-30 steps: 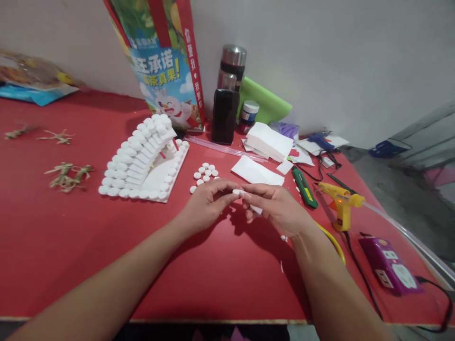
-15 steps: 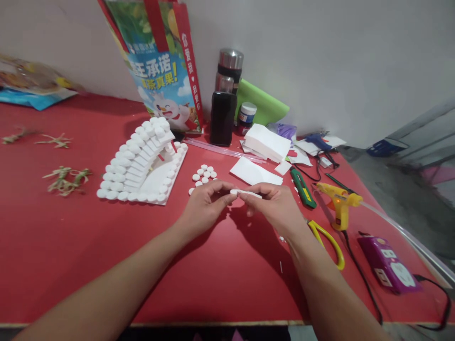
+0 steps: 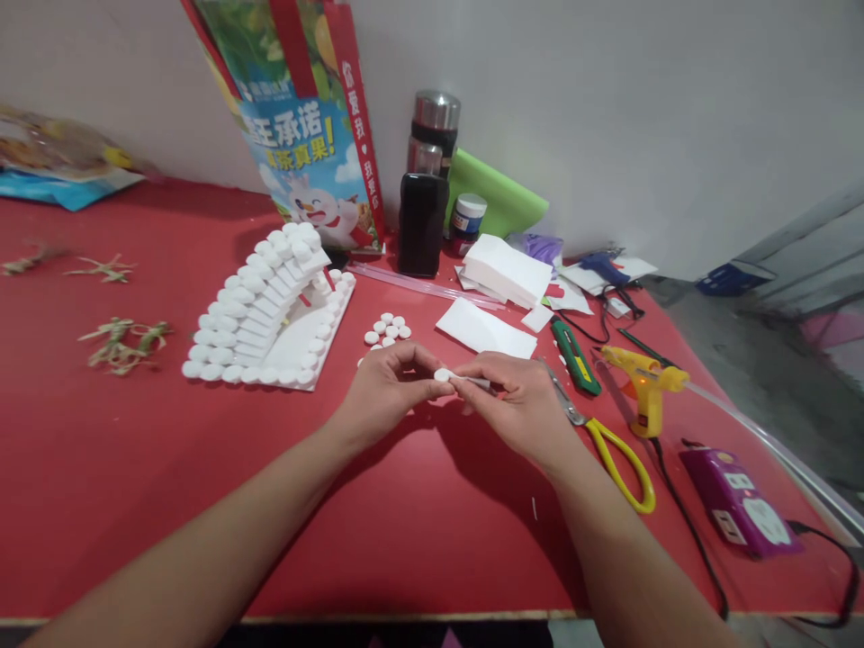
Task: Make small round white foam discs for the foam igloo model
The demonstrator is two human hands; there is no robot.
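Between the thumb and fingers of my left hand [image 3: 386, 389] is a small round white disc [image 3: 443, 374]. My right hand [image 3: 517, 400] pinches a narrow white strip [image 3: 481, 382], and its fingertips meet the disc's edge. Whether disc and strip are joined I cannot tell. Just beyond my left hand lie several loose white discs [image 3: 388, 329], partly hidden by it. Farther left stands a white model staircase [image 3: 266, 310] on a base, edged with rows of the same discs. A white foam sheet [image 3: 486, 328] lies beyond my right hand.
Right of my hands lie yellow-handled scissors [image 3: 625, 468], a green utility knife [image 3: 576, 357], a yellow glue gun [image 3: 644, 382] and a purple power strip [image 3: 739, 504] with cords. A phone [image 3: 422, 225], a steel flask [image 3: 436, 117] and a printed bag [image 3: 317, 135] stand at the back.
The strip has turned in my right fingers, and the disc's round face now shows more. My right hand has shifted slightly, uncovering more of the scissors.
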